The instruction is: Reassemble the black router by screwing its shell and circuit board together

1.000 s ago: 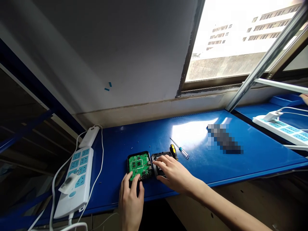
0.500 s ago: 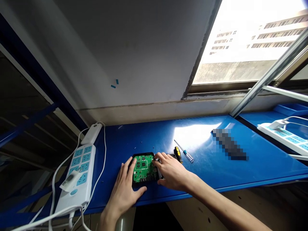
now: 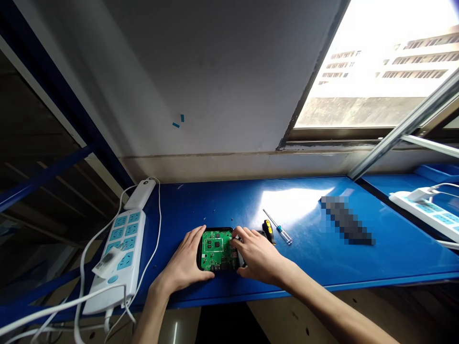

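Note:
A green circuit board (image 3: 216, 244) lies inside a shallow black case (image 3: 199, 262) near the front edge of the blue table. My left hand (image 3: 186, 255) is wrapped round the case's left side, fingers along the far left corner and thumb at the near edge. My right hand (image 3: 258, 253) is closed at the right side, its curled fingertips over the board's right edge and its thumb lower down; what lies under these fingers is mostly hidden. Just beyond the right hand are a stubby yellow-and-black screwdriver (image 3: 268, 231) and a long screwdriver with a clear blue handle (image 3: 284, 236).
Several tiny screws (image 3: 232, 219) lie on the blue table (image 3: 304, 260) behind the case. A white power strip (image 3: 124, 243) with cables stands at the left, another power strip (image 3: 432, 210) at the right. A pixelated dark object (image 3: 346, 220) lies right of the screwdrivers.
My left fingers have drawn off the board's left part and now lie along the case's outer side. My right hand keeps its place at the right edge. The camera view has shifted slightly.

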### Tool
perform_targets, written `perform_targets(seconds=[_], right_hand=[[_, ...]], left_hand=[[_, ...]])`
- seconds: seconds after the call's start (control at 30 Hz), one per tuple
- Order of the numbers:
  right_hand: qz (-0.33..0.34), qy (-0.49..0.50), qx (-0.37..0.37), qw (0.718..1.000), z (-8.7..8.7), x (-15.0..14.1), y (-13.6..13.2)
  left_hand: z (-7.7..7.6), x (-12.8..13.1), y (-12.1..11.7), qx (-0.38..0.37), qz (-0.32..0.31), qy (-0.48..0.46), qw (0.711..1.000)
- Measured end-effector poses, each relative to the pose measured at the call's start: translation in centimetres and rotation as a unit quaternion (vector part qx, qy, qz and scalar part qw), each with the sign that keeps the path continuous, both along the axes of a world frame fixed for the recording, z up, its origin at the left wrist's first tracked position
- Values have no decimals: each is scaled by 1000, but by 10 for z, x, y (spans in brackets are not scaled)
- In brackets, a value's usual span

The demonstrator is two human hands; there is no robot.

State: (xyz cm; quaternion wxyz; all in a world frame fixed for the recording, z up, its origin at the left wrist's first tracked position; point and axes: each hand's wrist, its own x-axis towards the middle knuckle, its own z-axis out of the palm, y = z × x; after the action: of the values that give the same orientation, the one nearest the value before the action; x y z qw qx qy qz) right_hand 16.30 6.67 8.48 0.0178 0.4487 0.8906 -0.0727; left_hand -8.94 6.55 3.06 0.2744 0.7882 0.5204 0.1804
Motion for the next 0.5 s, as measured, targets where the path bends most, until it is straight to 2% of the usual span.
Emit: perform_targets(seconds=[0.5], right_hand=[[-43,128,-65,989,-11,11,-8]], left_hand=[[8,6,0,-15,-1,-4,1000]])
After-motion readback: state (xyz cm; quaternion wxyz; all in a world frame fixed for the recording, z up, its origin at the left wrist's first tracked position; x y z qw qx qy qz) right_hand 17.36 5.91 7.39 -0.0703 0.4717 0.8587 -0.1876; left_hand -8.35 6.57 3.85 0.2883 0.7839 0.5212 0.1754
